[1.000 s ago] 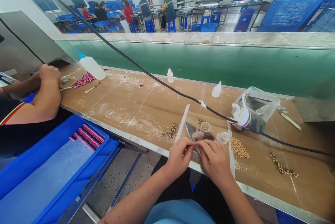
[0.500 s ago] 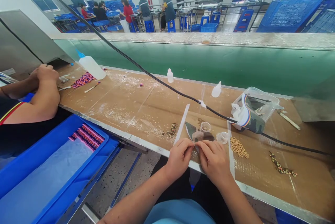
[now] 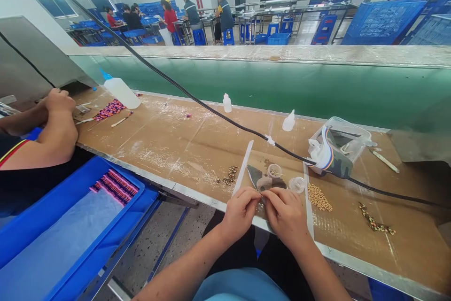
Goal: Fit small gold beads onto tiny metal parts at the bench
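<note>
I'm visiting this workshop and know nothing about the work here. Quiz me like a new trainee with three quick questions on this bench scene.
1. True or false: the pile of round tan beads lies nearer the person's right hand than their left hand.
2. What colour is the crate beside the bench? A) green B) blue C) red
3. Fill in the blank: the co-worker's hand rests at the bench on the person's ____ side.

Key: 1 true; 2 B; 3 left.

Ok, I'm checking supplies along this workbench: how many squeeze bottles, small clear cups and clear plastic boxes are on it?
White squeeze bottles: 3
Small clear cups: 2
Clear plastic box: 1
Total: 6
</note>
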Demonstrator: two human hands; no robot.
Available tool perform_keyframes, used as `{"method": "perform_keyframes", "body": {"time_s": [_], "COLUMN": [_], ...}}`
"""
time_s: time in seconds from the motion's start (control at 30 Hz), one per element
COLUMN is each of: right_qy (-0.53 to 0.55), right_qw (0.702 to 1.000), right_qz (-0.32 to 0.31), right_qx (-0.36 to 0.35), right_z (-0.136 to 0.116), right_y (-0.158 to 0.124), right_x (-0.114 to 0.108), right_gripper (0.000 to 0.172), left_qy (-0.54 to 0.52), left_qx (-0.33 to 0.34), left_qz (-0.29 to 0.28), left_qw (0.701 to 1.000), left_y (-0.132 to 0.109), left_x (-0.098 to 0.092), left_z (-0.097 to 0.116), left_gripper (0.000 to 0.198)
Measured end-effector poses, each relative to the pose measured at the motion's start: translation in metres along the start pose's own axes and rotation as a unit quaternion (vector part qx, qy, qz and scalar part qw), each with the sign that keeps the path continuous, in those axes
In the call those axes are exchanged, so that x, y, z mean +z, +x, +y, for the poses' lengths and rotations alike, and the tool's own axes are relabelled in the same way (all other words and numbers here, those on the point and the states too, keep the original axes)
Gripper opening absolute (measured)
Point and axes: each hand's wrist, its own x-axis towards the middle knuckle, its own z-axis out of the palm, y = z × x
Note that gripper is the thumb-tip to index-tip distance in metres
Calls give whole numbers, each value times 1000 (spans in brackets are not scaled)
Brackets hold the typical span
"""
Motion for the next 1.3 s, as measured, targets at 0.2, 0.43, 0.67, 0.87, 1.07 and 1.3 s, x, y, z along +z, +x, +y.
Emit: {"method": "perform_keyframes", "body": {"time_s": [0.2,0.43,0.67,0.87,1.07,1.3], "right_qy": [18,35,61,50,58,53], "right_qw": [999,999,998,998,998,998], "right_qz": [20,26,8,4,-7,-19], "right_qx": [18,16,21,45,37,36], "right_z": [0,3,4,5,7,8], "right_y": [-1,-3,-2,-3,-3,-2], "right_x": [-1,1,1,3,3,3], "right_gripper": [16,25,28,26,24,25], "left_qy": [-205,-481,-505,-410,-218,-73], "left_qx": [-200,-391,-411,-358,-186,-89], "left_qz": [8,23,34,29,18,30], "left_qw": [958,784,758,839,958,993], "left_y": [6,18,18,17,8,9], "left_x": [-3,-6,-9,-6,-3,-4], "left_z": [3,14,12,6,-2,-1], "left_gripper": [10,36,36,35,14,13]}}
